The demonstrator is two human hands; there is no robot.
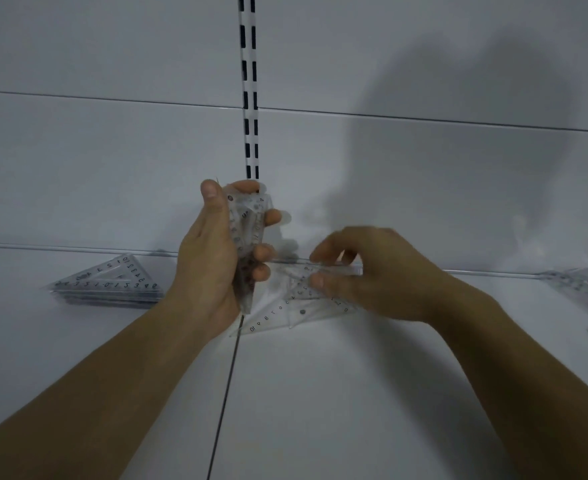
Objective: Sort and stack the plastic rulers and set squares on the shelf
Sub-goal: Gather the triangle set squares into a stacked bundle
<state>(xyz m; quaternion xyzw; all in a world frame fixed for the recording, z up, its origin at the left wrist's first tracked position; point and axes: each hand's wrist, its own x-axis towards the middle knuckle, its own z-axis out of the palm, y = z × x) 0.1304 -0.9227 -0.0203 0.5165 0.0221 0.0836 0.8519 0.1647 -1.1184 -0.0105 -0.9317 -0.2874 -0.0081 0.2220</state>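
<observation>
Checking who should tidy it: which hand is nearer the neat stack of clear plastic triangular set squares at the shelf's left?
Left. The left hand is just right of that stack; the right hand is farther right.

Printed scale numerals up to 10 mark the stacked set squares [107, 284] and the loose set square [285, 311].

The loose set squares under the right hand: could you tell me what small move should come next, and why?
Probably close the right hand on the top loose set square and lift it toward the bundle in the left hand's grip. The right fingers already touch it against the back wall, the left holds its bundle upright, and a neat stack lies on the shelf at left.
</observation>
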